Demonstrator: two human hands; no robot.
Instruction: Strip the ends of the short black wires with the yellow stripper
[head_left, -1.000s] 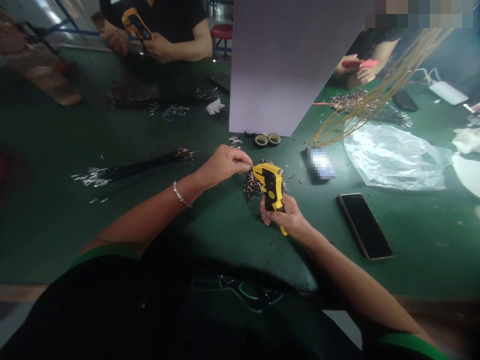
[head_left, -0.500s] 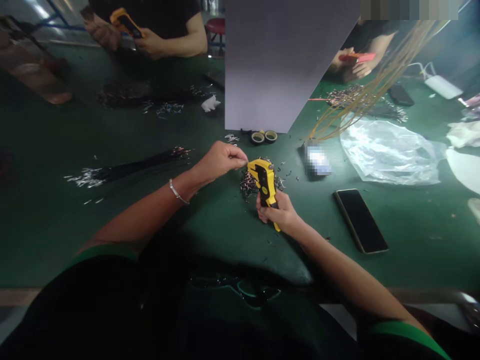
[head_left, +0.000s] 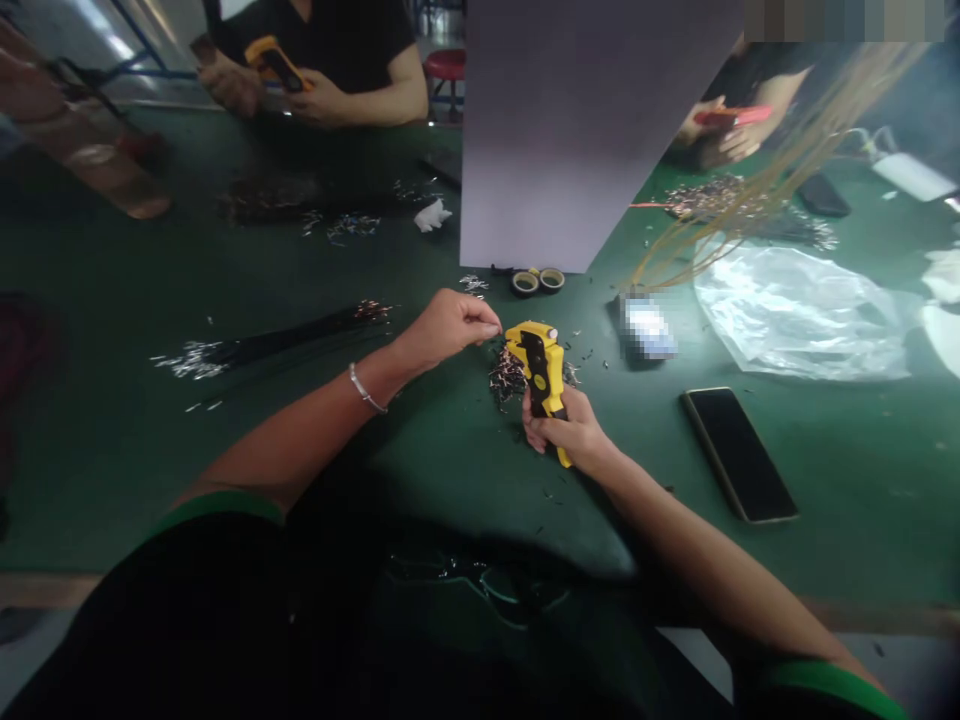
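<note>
My right hand (head_left: pixel 574 430) is wrapped round the handle of a yellow and black wire stripper (head_left: pixel 541 370), held upright with its head pointing left. Just left of the stripper's jaws, the thumb and fingers of my left hand (head_left: pixel 457 325) are pinched together. What they hold is too small to make out. Beneath the stripper lies a pile of short dark wire pieces with copper-coloured ends (head_left: pixel 506 375). Further left, a bundle of black wires (head_left: pixel 277 338) rests on the green table (head_left: pixel 435 440), with silvery tips at one end and copper ones at the other.
A grey-white panel (head_left: pixel 547 130) stands ahead, with two tape rolls (head_left: pixel 538 282) at its foot. On the right are a phone (head_left: pixel 740 455), a clear plastic bag (head_left: pixel 802 310) and yellowish wires (head_left: pixel 712 225). Across the table, one person holds an orange-yellow tool (head_left: pixel 277 65), another a red one (head_left: pixel 733 116).
The whole view has shifted slightly, so things appear a little further right. A small gap now shows between my left fingertips and the stripper's head. Both hands keep their grips.
</note>
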